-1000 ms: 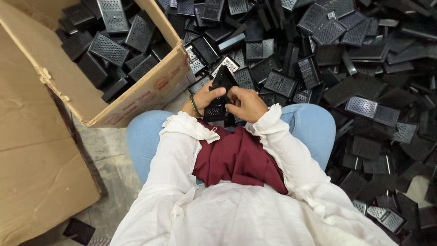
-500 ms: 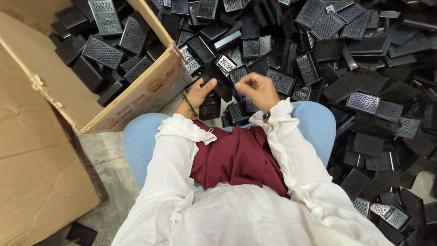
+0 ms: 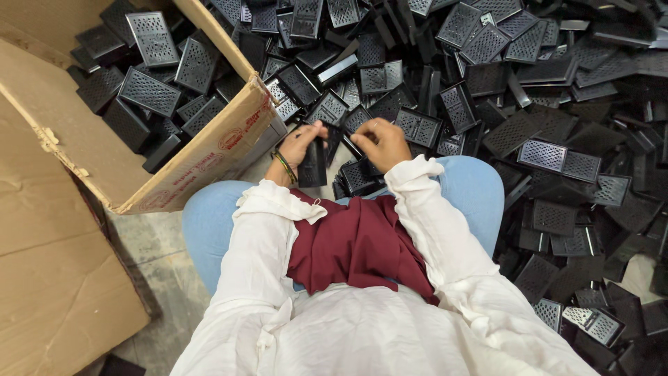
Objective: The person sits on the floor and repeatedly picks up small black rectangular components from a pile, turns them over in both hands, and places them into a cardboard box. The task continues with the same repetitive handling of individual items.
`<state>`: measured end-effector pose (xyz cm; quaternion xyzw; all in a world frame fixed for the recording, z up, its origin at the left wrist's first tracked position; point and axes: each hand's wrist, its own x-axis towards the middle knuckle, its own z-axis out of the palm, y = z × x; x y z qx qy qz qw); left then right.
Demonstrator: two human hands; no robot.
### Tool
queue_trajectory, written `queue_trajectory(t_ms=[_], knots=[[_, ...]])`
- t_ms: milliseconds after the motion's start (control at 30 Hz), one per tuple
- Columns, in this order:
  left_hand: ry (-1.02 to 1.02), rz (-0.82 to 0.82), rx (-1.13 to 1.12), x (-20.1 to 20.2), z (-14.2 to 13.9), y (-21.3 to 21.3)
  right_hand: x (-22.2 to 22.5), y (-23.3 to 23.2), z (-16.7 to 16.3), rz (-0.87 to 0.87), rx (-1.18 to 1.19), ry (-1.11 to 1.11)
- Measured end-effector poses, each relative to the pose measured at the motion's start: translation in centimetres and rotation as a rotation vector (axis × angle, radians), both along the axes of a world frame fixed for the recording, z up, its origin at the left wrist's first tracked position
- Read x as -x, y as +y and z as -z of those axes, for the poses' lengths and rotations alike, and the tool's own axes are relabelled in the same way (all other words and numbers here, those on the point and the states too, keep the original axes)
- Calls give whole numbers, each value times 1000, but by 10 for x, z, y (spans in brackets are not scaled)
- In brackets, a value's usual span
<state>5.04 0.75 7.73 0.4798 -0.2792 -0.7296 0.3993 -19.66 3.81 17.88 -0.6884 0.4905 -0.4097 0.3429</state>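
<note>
I sit on the floor in a white top, maroon cloth and blue trousers. My left hand (image 3: 300,145), with bangles at the wrist, grips a black perforated plastic piece (image 3: 313,164) held upright in front of my knees. My right hand (image 3: 382,142) rests knuckles-up on the heap of black perforated plastic pieces (image 3: 487,83), its fingers curled over one of them; whether it grips that piece I cannot tell. The two hands are a short gap apart.
An open cardboard box (image 3: 209,150) at my left holds several of the same black pieces. Flat cardboard (image 3: 49,278) lies at the lower left. The heap spreads across the floor ahead and down my right side (image 3: 591,264).
My hands, which held one piece together close to my lap, have separated. The left keeps a piece; the right has reached forward onto the heap.
</note>
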Motion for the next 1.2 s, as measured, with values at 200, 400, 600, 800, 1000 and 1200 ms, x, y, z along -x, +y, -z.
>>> queue_trajectory(t_ms=[200,400,600,800,1000,1200], knots=[[-105,118,68,3,-11,19,-15,13,-13,-83,393,252],[-425,-188,646,2,-93,47,-14,23,-25,-90,425,194],[-1081,-222,1131,-123,-223,149,26,20,-7,-63,296,181],[-1969,436,184,-257,-301,324,46,22,19,-134,88,133],[-1721,864,-731,-254,-291,410,50,19,12,-200,148,220],[-1643,702,-607,-223,-308,418,88,2,6,-14,204,233]])
